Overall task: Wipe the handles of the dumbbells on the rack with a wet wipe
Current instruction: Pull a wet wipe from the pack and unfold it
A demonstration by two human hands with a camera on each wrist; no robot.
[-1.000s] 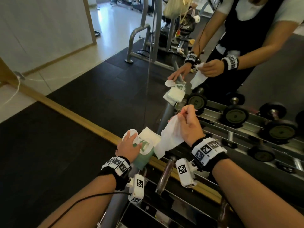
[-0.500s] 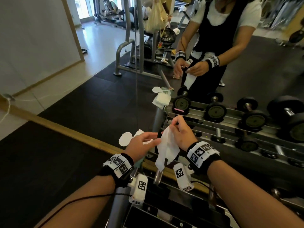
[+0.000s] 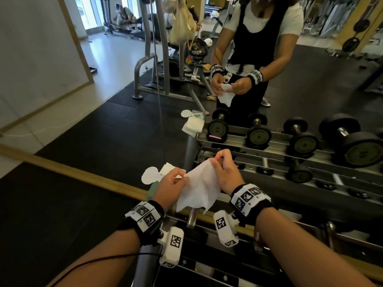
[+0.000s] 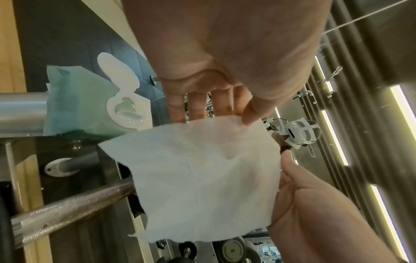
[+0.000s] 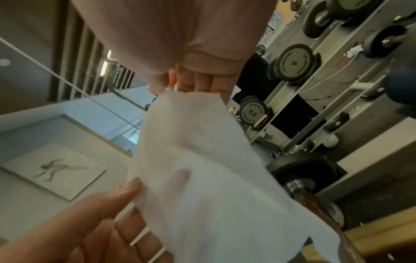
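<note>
A white wet wipe (image 3: pixel 199 187) hangs spread between my two hands above the rack. My left hand (image 3: pixel 182 177) pinches its left edge with thumb and fingers (image 4: pixel 246 115). At the top corner my right hand (image 3: pixel 217 160) pinches it too, seen from the right wrist as curled fingers (image 5: pixel 198 81). The wipe (image 4: pixel 202 178) covers part of a knurled metal dumbbell handle (image 4: pixel 67 210) lying just below it, also visible in the head view (image 3: pixel 191 218). A black dumbbell head (image 5: pixel 303 170) sits to the right of the wipe (image 5: pixel 202 178).
A green wipes pack (image 3: pixel 153 183) with its white lid (image 4: pixel 117 76) flipped open rests on the grey rack post left of my hands. A wall mirror with a wooden trim (image 3: pixel 83 172) stands right behind the rack and reflects several dumbbells (image 3: pixel 302 143) and a person.
My left hand has left the wipes pack and taken hold of the wipe's edge. The wipe, first hanging from my right hand alone, is now spread between both hands.
</note>
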